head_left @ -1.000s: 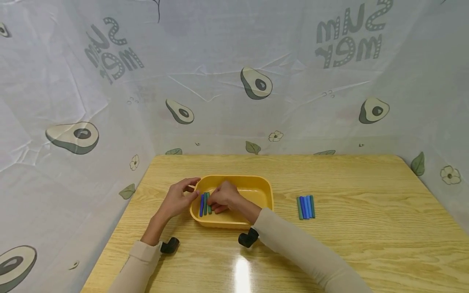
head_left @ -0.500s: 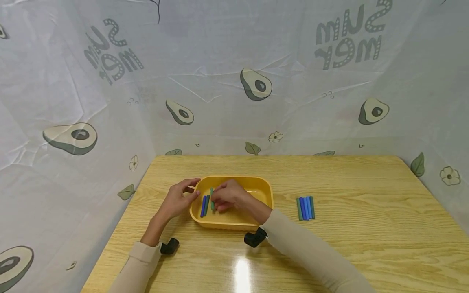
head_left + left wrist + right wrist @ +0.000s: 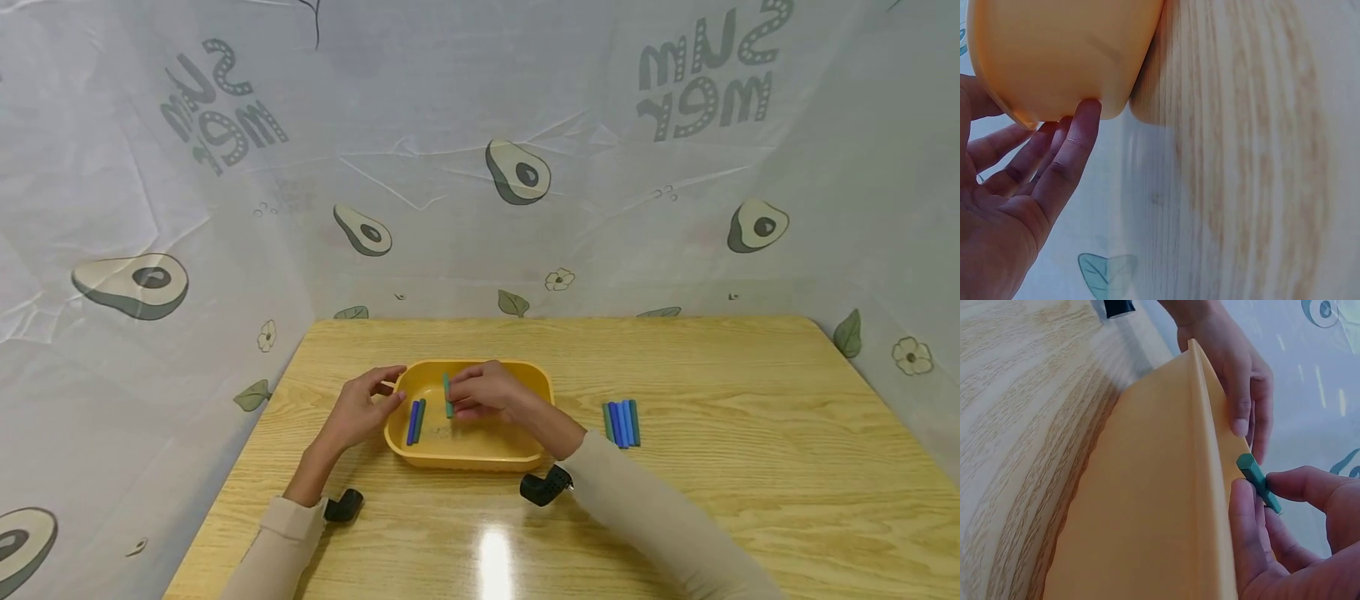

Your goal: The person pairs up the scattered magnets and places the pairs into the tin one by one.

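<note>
My right hand [image 3: 489,388] pinches a green crayon [image 3: 448,395] between thumb and fingers, over the inside of the yellow tray [image 3: 468,460]. Up close in the right wrist view the green crayon [image 3: 1249,464] has flat sides and a blunt end. At the tray's left end my left hand [image 3: 362,408] holds the rim, thumb on the inner side. Its fingers [image 3: 1063,165] press the outer wall in the left wrist view. A blue crayon [image 3: 412,423] and a dark green crayon [image 3: 420,421] lie side by side on the tray floor, near the left wall.
To the right of the tray, several blue and green crayons [image 3: 621,423] lie in a close row on the wooden table [image 3: 720,467]. A printed cloth [image 3: 442,275] hangs behind the table and along its sides.
My right hand has drawn the green crayon away from the two others, up and to the right within the tray. The left hand stays at the tray's rim.
</note>
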A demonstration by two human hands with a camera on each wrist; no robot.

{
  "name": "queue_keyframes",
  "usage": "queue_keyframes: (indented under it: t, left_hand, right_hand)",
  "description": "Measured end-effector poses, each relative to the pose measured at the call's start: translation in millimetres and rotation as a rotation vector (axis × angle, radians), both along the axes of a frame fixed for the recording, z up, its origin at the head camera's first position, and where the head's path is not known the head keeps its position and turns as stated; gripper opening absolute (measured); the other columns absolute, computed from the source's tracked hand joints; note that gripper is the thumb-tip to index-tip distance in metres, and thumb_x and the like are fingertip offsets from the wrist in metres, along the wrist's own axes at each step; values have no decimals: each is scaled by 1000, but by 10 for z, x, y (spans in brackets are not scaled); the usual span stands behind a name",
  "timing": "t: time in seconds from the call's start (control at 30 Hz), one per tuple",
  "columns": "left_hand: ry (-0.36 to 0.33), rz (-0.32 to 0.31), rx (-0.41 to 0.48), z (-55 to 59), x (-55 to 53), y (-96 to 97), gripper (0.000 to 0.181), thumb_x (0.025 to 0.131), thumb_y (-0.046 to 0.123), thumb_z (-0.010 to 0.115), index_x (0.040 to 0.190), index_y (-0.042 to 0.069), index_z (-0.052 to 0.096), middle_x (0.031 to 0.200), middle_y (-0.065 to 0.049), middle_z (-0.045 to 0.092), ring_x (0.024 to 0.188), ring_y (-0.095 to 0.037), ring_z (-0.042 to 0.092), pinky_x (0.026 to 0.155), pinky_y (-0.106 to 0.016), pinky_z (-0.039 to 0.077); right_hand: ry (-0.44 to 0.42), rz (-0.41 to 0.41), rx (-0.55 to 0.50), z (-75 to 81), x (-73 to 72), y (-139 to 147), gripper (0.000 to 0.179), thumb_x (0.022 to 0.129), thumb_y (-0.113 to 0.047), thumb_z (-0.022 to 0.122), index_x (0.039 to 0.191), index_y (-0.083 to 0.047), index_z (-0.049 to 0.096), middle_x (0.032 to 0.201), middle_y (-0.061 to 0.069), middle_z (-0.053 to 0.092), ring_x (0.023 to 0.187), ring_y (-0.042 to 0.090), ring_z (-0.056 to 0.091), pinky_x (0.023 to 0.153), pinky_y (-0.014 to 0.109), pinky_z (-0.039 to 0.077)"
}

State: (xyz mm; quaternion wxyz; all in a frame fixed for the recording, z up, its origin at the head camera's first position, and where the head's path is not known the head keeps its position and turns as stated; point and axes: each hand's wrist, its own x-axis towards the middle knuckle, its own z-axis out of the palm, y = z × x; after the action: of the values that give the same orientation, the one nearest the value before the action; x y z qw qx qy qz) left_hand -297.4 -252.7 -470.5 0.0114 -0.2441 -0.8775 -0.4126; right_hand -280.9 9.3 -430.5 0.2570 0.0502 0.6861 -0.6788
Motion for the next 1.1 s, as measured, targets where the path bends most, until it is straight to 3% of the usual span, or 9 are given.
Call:
queue_keyframes:
  t: [0.3,0.53,0.8,1.1]
  left_hand:
    - [16,-14,-10,-27,1,-19,47,98,24,66,141,9,56,134,-15,61,106,-30,66,80,-41,59]
    - [10,10,-2,-38,-15,1,47,96,22,68,140,10,57,126,-14,65,102,-29,67,79,-40,59]
    - [12,-7,10,-44,-18,-1,47,97,21,67,140,8,57,127,-14,64,103,-30,67,77,-35,59]
    - [1,-17,20,-39,-15,3,47,97,21,67,141,7,56,128,-16,63,103,-31,67,77,-35,59]
  right_hand:
    - [-11,4,-18,35,49,124,31,92,-8,70,122,-1,65,93,11,70,78,19,71,87,42,56]
    - [-4,2,-40,114,91,261,35,91,-8,70,125,-1,64,94,11,69,78,18,71,80,36,59]
    - [7,10,-122,186,199,483,39,95,-8,66,131,2,58,109,15,61,90,21,70,86,36,58]
    - [19,-9,-138,217,301,700,38,95,-7,64,131,1,57,103,10,62,89,20,69,88,37,58]
